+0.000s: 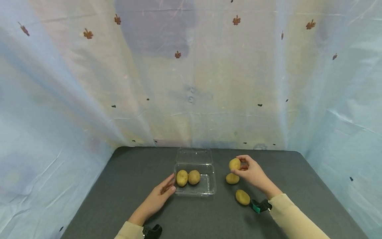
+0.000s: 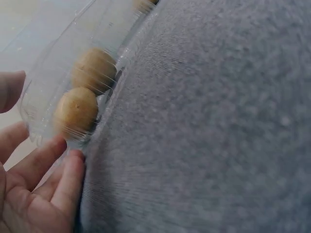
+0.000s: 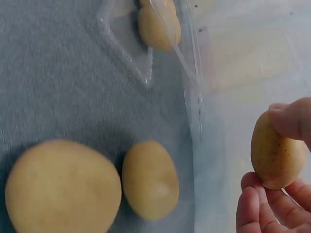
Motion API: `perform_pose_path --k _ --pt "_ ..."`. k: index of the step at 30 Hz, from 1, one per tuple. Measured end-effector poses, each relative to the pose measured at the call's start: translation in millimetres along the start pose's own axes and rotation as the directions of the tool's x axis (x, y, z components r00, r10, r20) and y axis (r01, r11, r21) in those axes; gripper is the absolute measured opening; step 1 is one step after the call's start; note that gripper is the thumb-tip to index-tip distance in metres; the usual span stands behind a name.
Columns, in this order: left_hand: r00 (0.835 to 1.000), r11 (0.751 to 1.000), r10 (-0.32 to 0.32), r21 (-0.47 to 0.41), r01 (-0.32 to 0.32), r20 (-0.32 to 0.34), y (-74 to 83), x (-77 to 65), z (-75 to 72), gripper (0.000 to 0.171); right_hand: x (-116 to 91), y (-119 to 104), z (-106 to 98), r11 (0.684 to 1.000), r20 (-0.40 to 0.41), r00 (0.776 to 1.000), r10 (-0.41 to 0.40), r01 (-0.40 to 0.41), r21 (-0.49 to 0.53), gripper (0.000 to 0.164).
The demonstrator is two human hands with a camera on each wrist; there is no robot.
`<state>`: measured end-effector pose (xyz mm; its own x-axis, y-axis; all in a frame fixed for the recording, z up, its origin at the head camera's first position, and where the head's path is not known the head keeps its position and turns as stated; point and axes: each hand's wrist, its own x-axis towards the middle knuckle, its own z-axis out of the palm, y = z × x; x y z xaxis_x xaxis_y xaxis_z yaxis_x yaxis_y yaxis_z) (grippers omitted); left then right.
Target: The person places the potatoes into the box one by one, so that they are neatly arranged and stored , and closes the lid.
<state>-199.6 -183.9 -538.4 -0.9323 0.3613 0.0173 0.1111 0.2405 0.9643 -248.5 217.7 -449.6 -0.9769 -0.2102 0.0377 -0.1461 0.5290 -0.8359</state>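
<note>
My right hand (image 1: 253,173) pinches a yellow potato (image 1: 234,164) between thumb and fingers, above the table right of a clear plastic clamshell box (image 1: 215,179). In the right wrist view the held potato (image 3: 276,151) is lifted off the table. Inside the box, two potatoes sit side by side in its left part, one yellow potato (image 1: 182,178) and one browner potato (image 1: 194,177). The box's lid (image 1: 194,156) lies folded back. At the box's left end rests my left hand (image 1: 157,198), fingers extended against the wall; the left wrist view shows its fingertips (image 2: 74,156) there.
Two more potatoes lie on the dark grey table (image 1: 134,179) right of the box: one potato (image 1: 232,179) just below the held one, another potato (image 1: 242,197) nearer the right wrist strap (image 1: 260,205). A patterned pale curtain (image 1: 191,83) hangs behind the table and along both sides.
</note>
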Motion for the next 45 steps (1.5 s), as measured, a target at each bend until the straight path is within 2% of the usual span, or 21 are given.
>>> perform_pose_path --k 7,13,20,35,38,45 --pt "1.0 0.999 0.03 0.017 -0.03 -0.003 2.9 -1.5 -0.6 0.061 -0.8 -11.7 19.8 0.999 0.043 0.999 -0.018 0.016 0.048 0.066" --pt "1.0 1.0 0.011 0.0 -0.011 -0.024 5.0 -2.2 1.3 0.062 1.8 -17.6 36.7 0.999 0.076 0.997 -0.017 0.013 0.049 0.065" --pt "1.0 0.999 -0.004 -0.042 0.003 -0.01 3.9 -2.5 1.4 0.061 6.6 -19.5 52.2 0.996 0.115 0.991 -0.071 0.065 0.054 0.065" --pt "1.0 0.999 -0.014 -0.036 0.014 0.003 -0.3 -1.5 0.5 0.061 14.6 -30.8 81.6 0.993 0.136 0.984 -0.116 0.113 0.029 0.062" --pt "1.0 0.999 -0.027 -0.043 0.027 0.004 -0.1 -1.9 0.8 0.061 16.0 -33.5 86.4 0.994 0.128 0.986 -0.11 0.11 0.008 0.063" --pt "1.0 0.999 -0.026 -0.04 0.026 -0.005 5.9 -4.8 2.8 0.063 19.2 -34.8 91.3 0.986 0.094 0.991 -0.097 0.108 -0.127 0.059"
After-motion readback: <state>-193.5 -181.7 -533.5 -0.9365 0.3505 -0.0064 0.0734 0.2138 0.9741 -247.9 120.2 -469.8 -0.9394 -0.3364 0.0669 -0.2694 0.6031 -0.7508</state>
